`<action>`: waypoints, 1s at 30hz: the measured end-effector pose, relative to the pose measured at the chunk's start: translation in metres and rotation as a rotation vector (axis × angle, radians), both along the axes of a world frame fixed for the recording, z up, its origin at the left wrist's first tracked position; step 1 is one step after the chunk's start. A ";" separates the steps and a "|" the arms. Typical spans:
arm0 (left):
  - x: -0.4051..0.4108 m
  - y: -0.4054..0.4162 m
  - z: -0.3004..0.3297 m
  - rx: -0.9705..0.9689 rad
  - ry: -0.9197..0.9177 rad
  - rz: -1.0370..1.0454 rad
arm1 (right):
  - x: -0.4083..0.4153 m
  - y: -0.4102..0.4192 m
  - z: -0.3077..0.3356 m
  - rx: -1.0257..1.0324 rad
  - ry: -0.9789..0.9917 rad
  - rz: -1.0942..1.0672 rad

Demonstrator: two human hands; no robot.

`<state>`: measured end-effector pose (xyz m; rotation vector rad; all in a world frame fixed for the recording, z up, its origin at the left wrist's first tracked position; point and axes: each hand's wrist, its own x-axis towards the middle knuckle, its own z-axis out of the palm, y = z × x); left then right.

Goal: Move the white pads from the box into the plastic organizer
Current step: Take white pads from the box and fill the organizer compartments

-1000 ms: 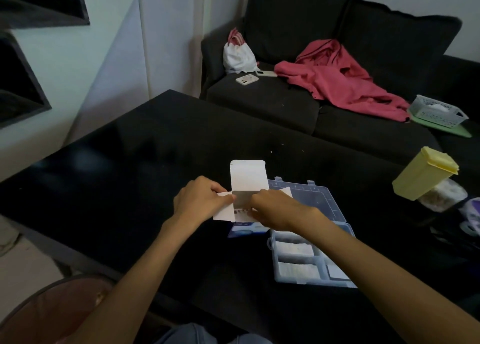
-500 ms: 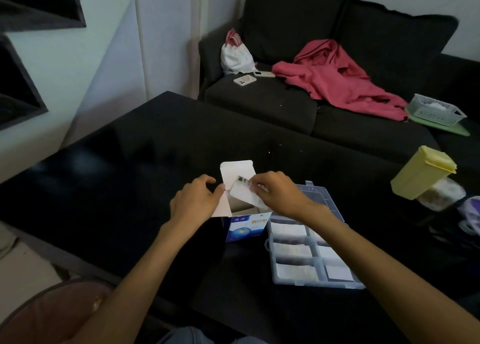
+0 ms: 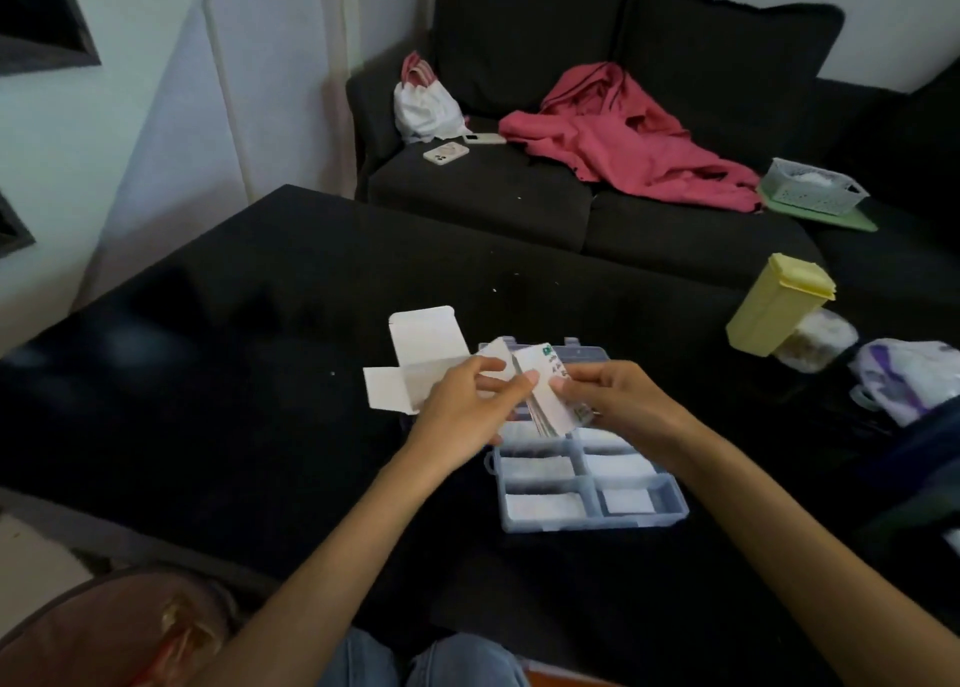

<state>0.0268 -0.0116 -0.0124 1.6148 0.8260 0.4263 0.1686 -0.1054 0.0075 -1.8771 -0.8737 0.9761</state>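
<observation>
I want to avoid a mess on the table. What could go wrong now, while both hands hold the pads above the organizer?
1. The stack of pads is pinched between the left hand and the right hand and looks fanned at its lower end, so some pads may slip out.
2. Several compartments of the organizer already hold pads, so new ones could overfill them.
3. The open box sits beside the left hand and might be knocked.
</observation>
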 end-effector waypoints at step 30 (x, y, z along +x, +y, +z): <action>0.039 -0.015 -0.060 -0.159 -0.023 0.118 | 0.090 -0.044 -0.081 0.021 -0.936 0.156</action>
